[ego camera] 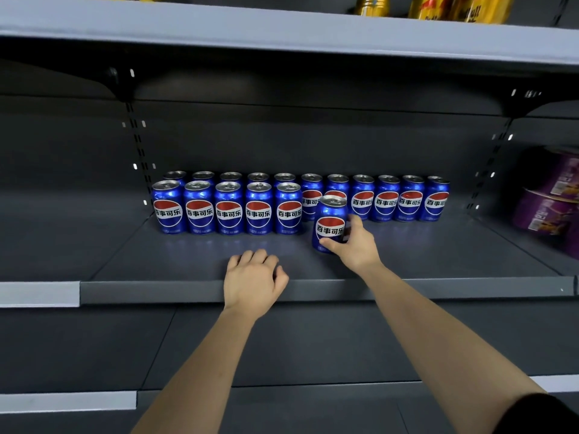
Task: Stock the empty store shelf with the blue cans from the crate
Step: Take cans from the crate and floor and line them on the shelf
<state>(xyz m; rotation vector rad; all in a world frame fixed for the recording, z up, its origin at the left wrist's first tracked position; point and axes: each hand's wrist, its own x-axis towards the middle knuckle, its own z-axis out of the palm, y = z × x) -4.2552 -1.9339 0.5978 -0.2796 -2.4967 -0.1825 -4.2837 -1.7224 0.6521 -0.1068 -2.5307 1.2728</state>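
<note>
Several blue cans stand in two rows at the back of the dark grey shelf; the back row spans its width, and the front row covers only the left part. My right hand grips one more blue can by its side, upright, just right of the front row's end and slightly nearer to me. Near the shelf's front edge, my left hand hovers with its fingers curled loosely and holds nothing. The crate is out of view.
Purple packages sit on the neighbouring shelf section at the right. Yellow cans stand on the shelf above. Bracket uprights flank the bay. A lower grey shelf lies beneath my forearms.
</note>
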